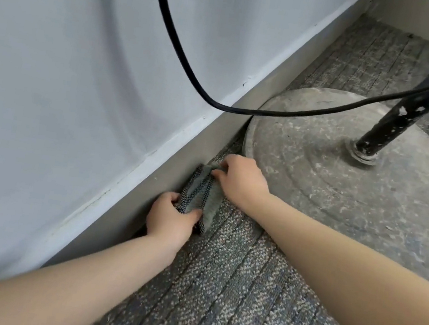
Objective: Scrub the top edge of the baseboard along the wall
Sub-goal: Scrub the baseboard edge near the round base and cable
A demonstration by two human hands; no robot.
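Forearms: both are bare and reach in from the near edge of the view toward the wall, the left one along the wall side.
Floor point(229, 291): grey speckled carpet with ribbed stripes; it carries everything below.
Left hand point(168, 218): it grips the near end of the grey woven pad point(198, 192). The thumb lies across the pad's upper face; the remaining fingers point(171, 197) are curled round the wall-side edge, next to the baseboard.
Grey woven pad: a dark patterned strip with fuzzy grey bands along its length. It lies slanted at the foot of the baseboard, spanning the gap between the two hands, near end in the left grasp, far end in the right.
Right hand point(241, 180): knuckles up, its fingers point(218, 173) are bent down and pinch the pad's far end.
Baseboard point(120, 220): a grey band running diagonally from near left to the far corner. The pad sits low against its grey face, well below the top edge.
Top edge point(151, 163): a pale strip where the baseboard meets the wall; neither hand nor the pad touches it.
Round base point(342, 199): a dusty grey disc on the floor, just beyond the right hand, its rim near the baseboard.
Pole point(413, 90): black, paint-flecked, rising tilted from the disc's centre.
Cable point(184, 62): black, hanging in a loop in front of the wall and running toward the pole.
Wall point(70, 55): pale grey-white, with faint shadows.
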